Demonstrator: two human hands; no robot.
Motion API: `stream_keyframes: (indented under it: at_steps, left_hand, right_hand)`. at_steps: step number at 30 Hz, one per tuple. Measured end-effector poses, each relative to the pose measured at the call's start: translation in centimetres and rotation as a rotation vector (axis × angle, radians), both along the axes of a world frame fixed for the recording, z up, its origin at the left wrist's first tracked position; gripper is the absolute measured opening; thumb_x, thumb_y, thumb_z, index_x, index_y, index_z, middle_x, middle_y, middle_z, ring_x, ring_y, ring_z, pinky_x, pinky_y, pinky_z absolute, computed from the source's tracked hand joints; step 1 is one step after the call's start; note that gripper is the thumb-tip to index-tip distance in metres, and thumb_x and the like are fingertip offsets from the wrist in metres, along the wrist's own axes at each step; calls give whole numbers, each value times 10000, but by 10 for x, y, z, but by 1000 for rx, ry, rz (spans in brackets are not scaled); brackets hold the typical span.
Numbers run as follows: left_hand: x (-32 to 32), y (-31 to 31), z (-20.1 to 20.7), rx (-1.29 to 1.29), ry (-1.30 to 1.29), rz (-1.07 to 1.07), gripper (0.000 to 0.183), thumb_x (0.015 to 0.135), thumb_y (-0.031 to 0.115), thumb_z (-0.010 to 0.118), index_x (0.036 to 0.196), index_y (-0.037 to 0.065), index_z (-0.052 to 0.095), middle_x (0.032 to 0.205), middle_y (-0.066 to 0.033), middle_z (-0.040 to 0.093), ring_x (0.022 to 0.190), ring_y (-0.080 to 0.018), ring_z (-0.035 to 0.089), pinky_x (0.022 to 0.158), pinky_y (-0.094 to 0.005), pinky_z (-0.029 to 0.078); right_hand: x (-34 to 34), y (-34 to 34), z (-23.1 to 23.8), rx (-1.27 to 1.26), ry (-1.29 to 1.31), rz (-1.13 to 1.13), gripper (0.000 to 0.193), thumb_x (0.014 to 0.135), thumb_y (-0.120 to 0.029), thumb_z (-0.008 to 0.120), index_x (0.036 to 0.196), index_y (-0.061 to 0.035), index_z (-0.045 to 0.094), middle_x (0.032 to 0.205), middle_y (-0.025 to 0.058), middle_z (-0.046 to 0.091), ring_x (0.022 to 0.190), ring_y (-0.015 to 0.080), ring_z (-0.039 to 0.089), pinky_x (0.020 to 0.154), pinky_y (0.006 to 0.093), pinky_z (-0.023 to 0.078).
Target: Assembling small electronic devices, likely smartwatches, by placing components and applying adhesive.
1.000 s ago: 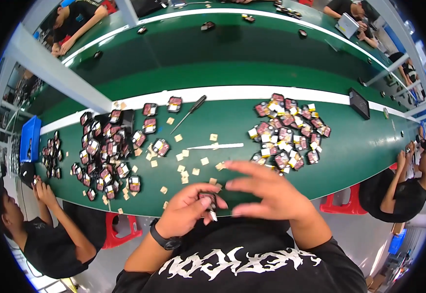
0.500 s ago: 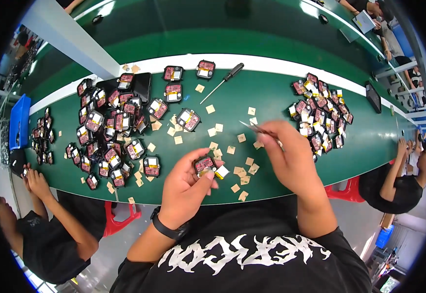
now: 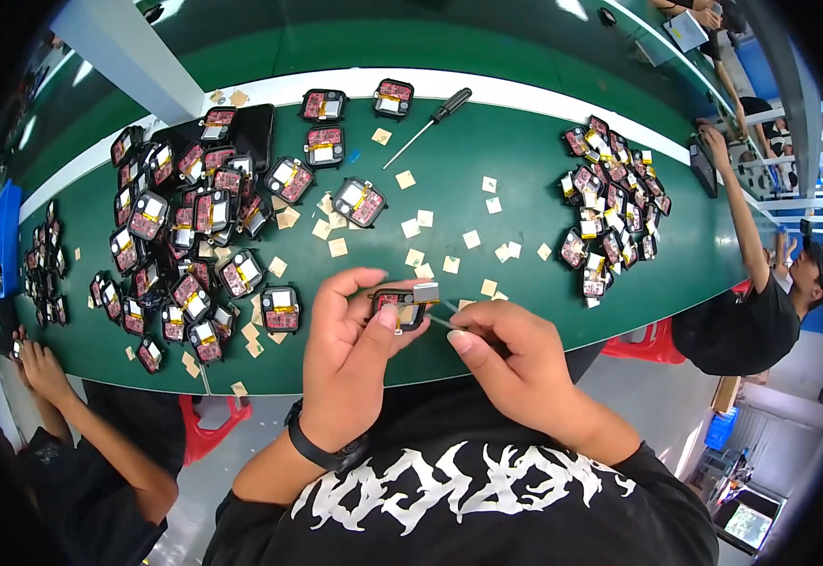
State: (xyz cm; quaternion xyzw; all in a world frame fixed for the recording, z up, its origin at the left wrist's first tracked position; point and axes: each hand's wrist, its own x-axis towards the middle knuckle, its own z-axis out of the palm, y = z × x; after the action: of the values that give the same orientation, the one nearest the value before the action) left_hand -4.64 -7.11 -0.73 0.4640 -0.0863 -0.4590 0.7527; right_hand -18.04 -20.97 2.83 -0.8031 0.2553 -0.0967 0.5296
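Note:
My left hand (image 3: 344, 363) grips a small black device housing (image 3: 383, 300) with a red circuit board inside. A silver battery cell (image 3: 426, 292) stands out at the housing's right side. My right hand (image 3: 523, 370) is closed on metal tweezers (image 3: 444, 322), whose tips reach the housing's right side near the cell. Exactly what the tips touch is too small to tell. Beyond my hands, small beige square pads (image 3: 451, 265) lie scattered on the green table (image 3: 525, 274). A similar open housing (image 3: 280, 309) rests left of my left hand.
A heap of open housings (image 3: 150, 215) covers the table's left part, with another pile (image 3: 610, 212) at the right. A screwdriver (image 3: 428, 128) lies at the back. Co-workers sit at both sides, one reaching an arm (image 3: 747, 208) over the right end. A blue bin (image 3: 2, 241) stands far left.
My right hand has come left and down with the tweezers, from over the table to the held housing. The battery cell now sits higher beside the housing. The right-hand co-worker's arm now stretches across the table.

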Motion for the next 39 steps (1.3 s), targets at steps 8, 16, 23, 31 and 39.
stream_keyframes:
  at_steps: [8, 16, 23, 31, 39]
  left_hand:
    - [-4, -2, -2, 99, -184, 40, 312, 1114, 82, 422, 1410, 9, 486, 1424, -190, 600, 1252, -234, 632, 1065, -390, 537]
    - [-10, -3, -6, 148, -343, 27, 285, 1113, 87, 434, 1379, 1, 489, 1391, -189, 626, 1232, -237, 645, 1028, -375, 554]
    - [-14, -2, -15, 170, -437, 34, 264, 1107, 50, 424, 1356, -15, 483, 1385, -204, 621, 1233, -234, 642, 1031, -375, 559]
    - [-15, 2, -16, 223, -627, 0, 244, 1107, 45, 422, 1329, -39, 481, 1396, -215, 611, 1242, -230, 634, 1048, -384, 552]
    - [-12, 0, -6, 119, -315, 4, 261, 1110, 77, 439, 1357, -4, 463, 1394, -215, 615, 1258, -254, 635, 1029, -390, 556]
  right_hand:
    - [6, 9, -3, -619, 35, 125, 118, 913, -123, 748, 967, -72, 656, 725, 69, 617, 607, 263, 641, 530, 377, 508]
    - [10, 16, -7, -659, 86, 92, 182, 927, -137, 727, 845, -79, 576, 669, 61, 576, 567, 261, 626, 498, 383, 494]
    - [7, 14, 2, -669, 118, 117, 206, 944, -146, 712, 829, -76, 556, 660, 66, 581, 561, 261, 632, 490, 380, 493]
    - [6, 15, -3, -677, 152, 135, 211, 948, -148, 703, 818, -76, 553, 664, 68, 589, 553, 260, 630, 484, 374, 491]
    - [6, 15, -7, -647, 61, 94, 172, 922, -128, 732, 851, -68, 587, 669, 62, 575, 552, 258, 624, 487, 377, 494]
